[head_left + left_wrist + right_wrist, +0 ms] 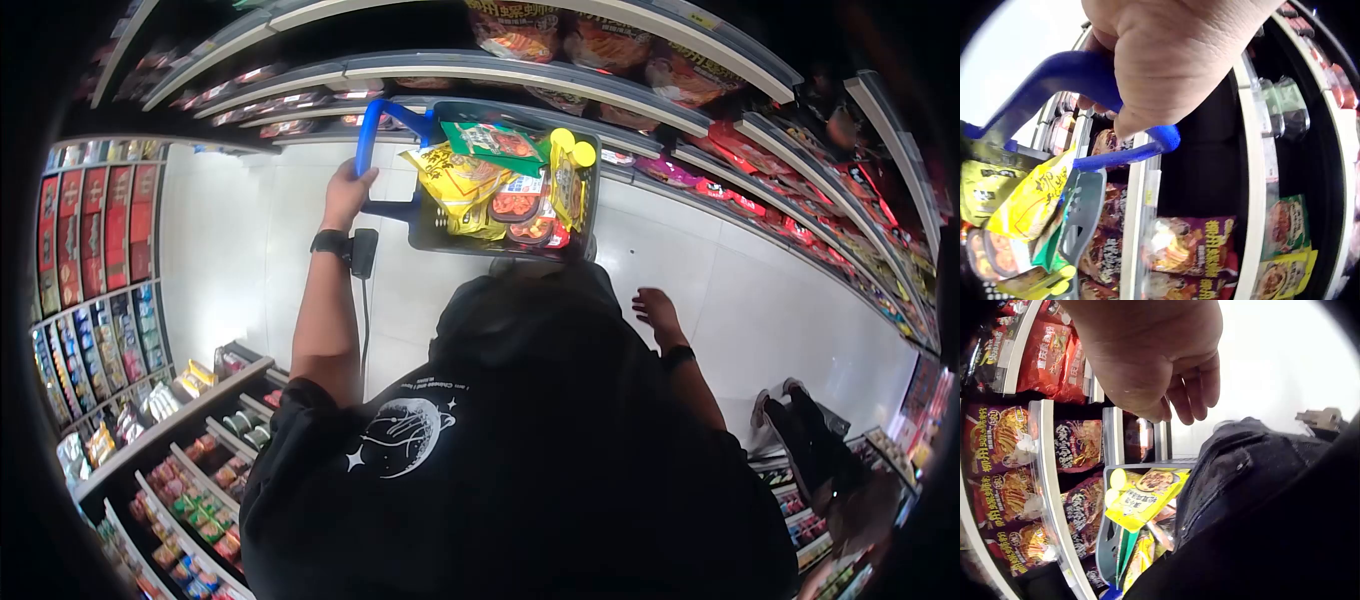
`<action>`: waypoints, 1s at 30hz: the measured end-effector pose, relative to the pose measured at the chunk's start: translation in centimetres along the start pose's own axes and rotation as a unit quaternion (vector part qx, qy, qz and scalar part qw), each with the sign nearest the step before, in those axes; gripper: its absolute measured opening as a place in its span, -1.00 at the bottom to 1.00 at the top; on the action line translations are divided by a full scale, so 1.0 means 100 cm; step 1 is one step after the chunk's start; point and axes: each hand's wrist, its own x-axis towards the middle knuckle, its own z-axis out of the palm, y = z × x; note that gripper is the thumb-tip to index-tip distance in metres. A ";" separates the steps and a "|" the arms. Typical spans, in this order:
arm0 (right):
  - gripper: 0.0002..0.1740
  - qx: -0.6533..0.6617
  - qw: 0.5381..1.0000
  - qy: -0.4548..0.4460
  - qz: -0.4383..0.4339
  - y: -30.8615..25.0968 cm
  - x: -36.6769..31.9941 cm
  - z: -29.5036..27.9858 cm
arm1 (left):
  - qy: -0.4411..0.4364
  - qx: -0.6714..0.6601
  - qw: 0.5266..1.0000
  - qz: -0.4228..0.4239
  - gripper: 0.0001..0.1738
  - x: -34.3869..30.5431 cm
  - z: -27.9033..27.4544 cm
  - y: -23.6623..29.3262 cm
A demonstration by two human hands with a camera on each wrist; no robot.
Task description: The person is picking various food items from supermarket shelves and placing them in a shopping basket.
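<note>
My left hand (347, 194) grips the blue handle (371, 135) of a dark grey shopping basket (428, 238); the left wrist view shows fingers and thumb wrapped round it. Inside lie yellow food packets (462, 184), a green packet (495, 146), trays of food under clear film (515, 207) and two things with round yellow caps (582, 153). On the other side of my body, my right hand (656, 308) hangs with loosely bent fingers and holds nothing. In the right wrist view this hand (1154, 356) is above the basket's far end, apart from it.
Shelves of bagged noodles (690, 70) curve along the front and right. Shelves with red boxes (117, 225) stand at the left, and a low rack of snacks (200, 490) is behind on the left. Another person's legs (800, 425) show at the right on the pale floor (690, 240).
</note>
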 end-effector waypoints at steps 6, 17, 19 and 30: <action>-0.61 0.041 0.993 0.090 0.069 0.088 -0.071 0.017 | -0.167 -0.206 0.954 -0.139 -0.76 0.019 0.005 0.014; -0.64 0.009 0.996 0.062 0.063 0.168 -0.085 0.055 | -0.190 -0.178 0.965 -0.041 -0.78 -0.026 0.039 0.050; -0.66 0.034 0.995 0.089 0.014 0.138 -0.075 0.049 | -0.207 -0.186 0.961 -0.009 -0.76 -0.032 0.066 0.062; -0.75 -0.044 0.900 0.121 -0.417 0.016 -0.060 -0.002 | -0.385 -0.232 0.893 0.009 -0.87 -0.095 0.217 0.158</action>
